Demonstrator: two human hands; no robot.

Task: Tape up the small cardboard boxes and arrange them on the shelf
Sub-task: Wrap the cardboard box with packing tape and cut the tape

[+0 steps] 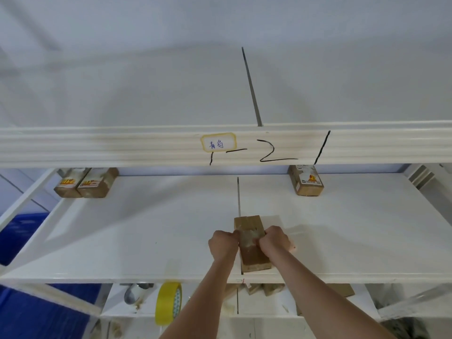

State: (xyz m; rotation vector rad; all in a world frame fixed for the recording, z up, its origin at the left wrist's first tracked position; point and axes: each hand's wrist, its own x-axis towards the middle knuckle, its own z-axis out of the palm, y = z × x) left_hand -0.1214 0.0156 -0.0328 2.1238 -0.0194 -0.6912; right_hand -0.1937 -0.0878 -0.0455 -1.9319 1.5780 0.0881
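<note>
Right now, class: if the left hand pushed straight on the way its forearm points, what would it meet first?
Nothing nearby: beyond the left hand lies bare shelf board; the way looks free to the back, though depth is uncertain.

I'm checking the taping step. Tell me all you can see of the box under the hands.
The small cardboard box is brown, long and narrow, lying flat near the front edge of the white shelf, its length running away from the person. A strip of clear tape crosses its top. The left hand and right hand press that tape down from either side.
</note>
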